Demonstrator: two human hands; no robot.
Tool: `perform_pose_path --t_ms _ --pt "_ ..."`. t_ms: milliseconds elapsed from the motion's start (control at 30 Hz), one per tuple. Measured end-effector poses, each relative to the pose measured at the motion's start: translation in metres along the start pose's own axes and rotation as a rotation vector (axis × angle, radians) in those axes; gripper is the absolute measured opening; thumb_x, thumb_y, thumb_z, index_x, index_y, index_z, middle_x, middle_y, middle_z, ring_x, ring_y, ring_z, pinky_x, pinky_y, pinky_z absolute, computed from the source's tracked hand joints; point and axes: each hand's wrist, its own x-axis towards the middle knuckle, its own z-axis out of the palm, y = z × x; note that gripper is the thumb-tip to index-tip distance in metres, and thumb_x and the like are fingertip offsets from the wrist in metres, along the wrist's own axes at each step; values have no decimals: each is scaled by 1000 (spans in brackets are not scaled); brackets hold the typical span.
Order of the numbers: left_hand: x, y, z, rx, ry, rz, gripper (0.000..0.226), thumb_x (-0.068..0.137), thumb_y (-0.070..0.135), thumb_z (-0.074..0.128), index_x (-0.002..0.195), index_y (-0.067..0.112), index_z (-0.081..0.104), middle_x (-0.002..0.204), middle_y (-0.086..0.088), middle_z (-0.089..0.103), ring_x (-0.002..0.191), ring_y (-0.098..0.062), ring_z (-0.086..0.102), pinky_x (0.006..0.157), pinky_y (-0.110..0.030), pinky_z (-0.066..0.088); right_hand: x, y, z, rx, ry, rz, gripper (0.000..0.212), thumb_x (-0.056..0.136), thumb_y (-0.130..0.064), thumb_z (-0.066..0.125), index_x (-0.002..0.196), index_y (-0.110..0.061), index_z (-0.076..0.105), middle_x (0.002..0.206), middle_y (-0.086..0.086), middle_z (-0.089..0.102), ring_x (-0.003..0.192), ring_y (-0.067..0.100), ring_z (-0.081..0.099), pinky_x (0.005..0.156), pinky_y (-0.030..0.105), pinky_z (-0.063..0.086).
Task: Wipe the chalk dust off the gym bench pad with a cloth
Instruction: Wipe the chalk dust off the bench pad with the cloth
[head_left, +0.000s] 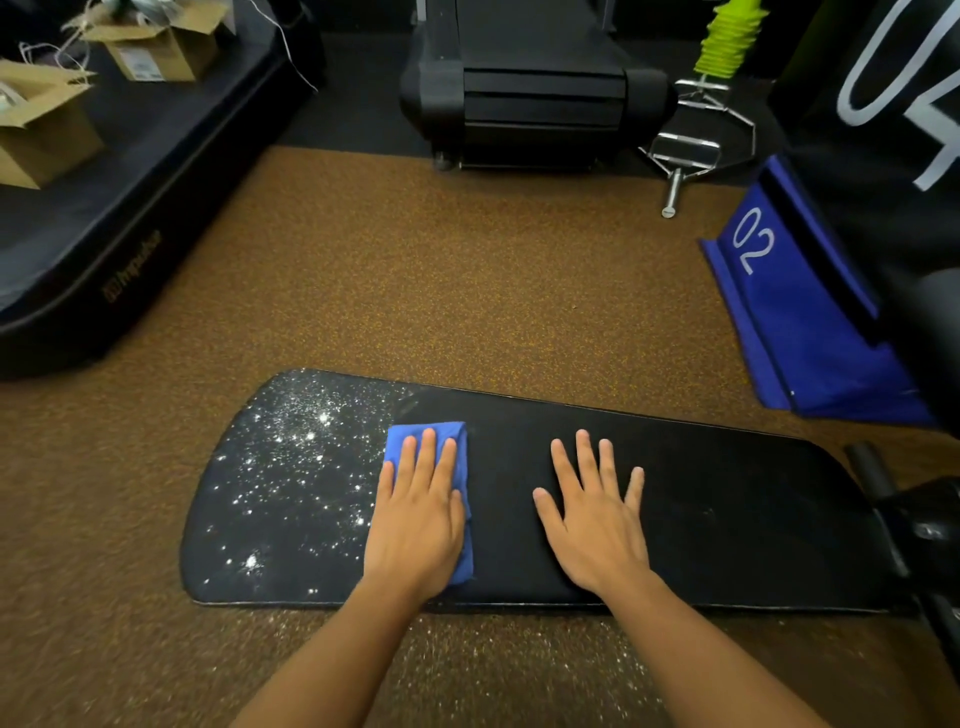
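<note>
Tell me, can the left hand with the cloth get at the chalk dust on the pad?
Probably yes. The left hand presses the blue cloth flat on the pad, right beside the chalk dust, and nothing lies between them.

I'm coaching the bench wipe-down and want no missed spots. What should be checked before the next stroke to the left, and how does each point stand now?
1. Cloth under the wiping hand: ok. The left hand lies flat on the blue cloth.
2. Pad braced: ok. The right hand rests flat on the bench pad.
3. Chalk dust left to clear: not ok. Chalk dust covers the pad's left end.
4. Right part of the pad clean: ok, it looks dark and clear.
5. Path to the left free: ok, only dust lies there.
6. Cloth's underside clean: cannot tell, it is hidden.
</note>
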Motion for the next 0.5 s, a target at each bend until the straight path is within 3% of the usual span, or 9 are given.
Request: perform_pose_path --t_ms 200,400,500 --pt "-20 18 5 -8 27 -130 60 93 35 19 148 10 23 155 -12 21 144 -30 14 114 -48 15 -3 6 3 -6 14 -14 70 83 -62 -9 146 -31 -14 158 0 -16 142 23 -21 113 53 -10" --pt "-14 32 10 40 -25 118 58 94 35 29 147 11 29 154 -11 27 142 -31 23 115 -49 20 -4 10 8 4 56 -17 67 87 -60 -4 146 -31 -13 157 -2 -15 142 20 -21 114 51 -10" --pt "4 27 8 54 -49 214 57 95 37 23 148 14 27 155 -9 25 142 -29 22 112 -49 19 -4 10 8 15 57 -18 68 88 -61 -2 148 -31 -8 158 -3 -13 143 20 -19 115 51 -9"
